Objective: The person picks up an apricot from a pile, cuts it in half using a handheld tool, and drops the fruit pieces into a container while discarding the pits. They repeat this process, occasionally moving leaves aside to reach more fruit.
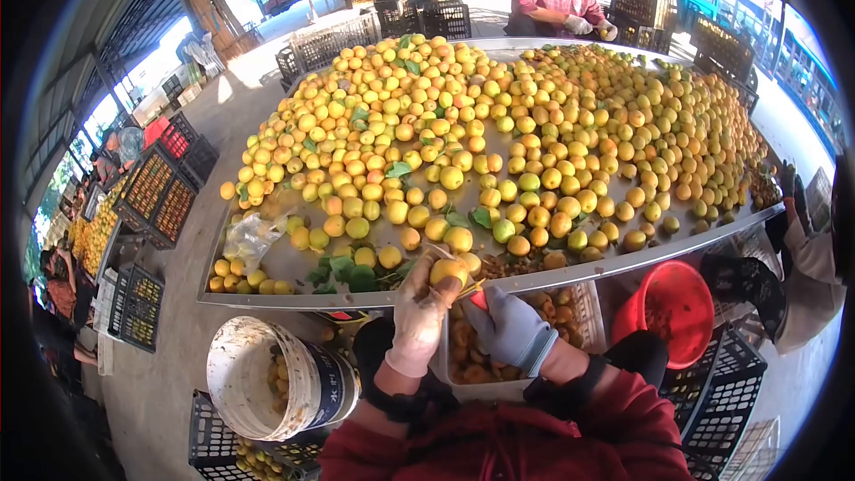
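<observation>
My left hand [417, 325], in a pale, stained glove, is closed around a round yellow-orange fruit [448, 273] at the near edge of the metal table [525, 282]. Right beside it, my right hand [512, 331] in a grey glove grips a small tool with a red handle [479, 298]. The tool's tip is close to the fruit; whether it is a knife or a peeler I cannot make out. A big heap of similar fruit [383, 116] covers much of the table. Below my hands, a pale crate [590, 316] holds browner fruit, partly hidden by my gloves.
A dirty white bucket [233, 383] stands at my left, a red bucket [681, 303] at my right. Leaves [356, 276] and a clear plastic bag [254, 240] lie on the table. A co-worker [561, 0] sits across. Black crates [160, 191] are stacked at left.
</observation>
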